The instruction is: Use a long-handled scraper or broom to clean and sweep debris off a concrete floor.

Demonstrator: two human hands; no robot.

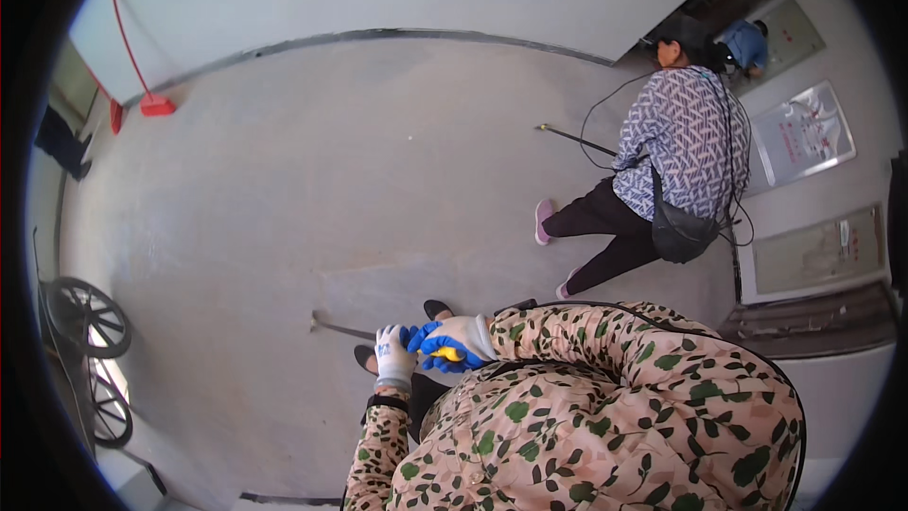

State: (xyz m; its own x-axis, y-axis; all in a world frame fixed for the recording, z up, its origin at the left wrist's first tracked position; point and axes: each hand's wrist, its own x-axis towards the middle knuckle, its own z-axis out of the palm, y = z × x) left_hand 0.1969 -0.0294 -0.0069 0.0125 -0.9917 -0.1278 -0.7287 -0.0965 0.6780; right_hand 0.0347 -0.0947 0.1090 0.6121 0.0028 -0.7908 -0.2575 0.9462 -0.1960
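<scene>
A long-handled tool (pixel 347 330) slants down from my hands to the concrete floor (pixel 269 213). It looks like a floor scraper, though its small head is too blurred to be sure. My right hand (pixel 454 344), in a white work glove with a blue coated palm, is closed around the yellow grip (pixel 445 353). Just ahead of it my left hand (pixel 394 355), gloved the same way, holds the dark shaft. Both hands are close together in front of my body. The tool's head rests on or just above the floor beyond my black shoes.
To the right a co-worker (pixel 681 142) holds a similar pole (pixel 578 140) low over the floor. Another person (pixel 743 46) is behind them. A red broom (pixel 154 105) leans at the far wall; a wheeled cart (pixel 89 317) stands left. Wall panels (pixel 805 133) line the right.
</scene>
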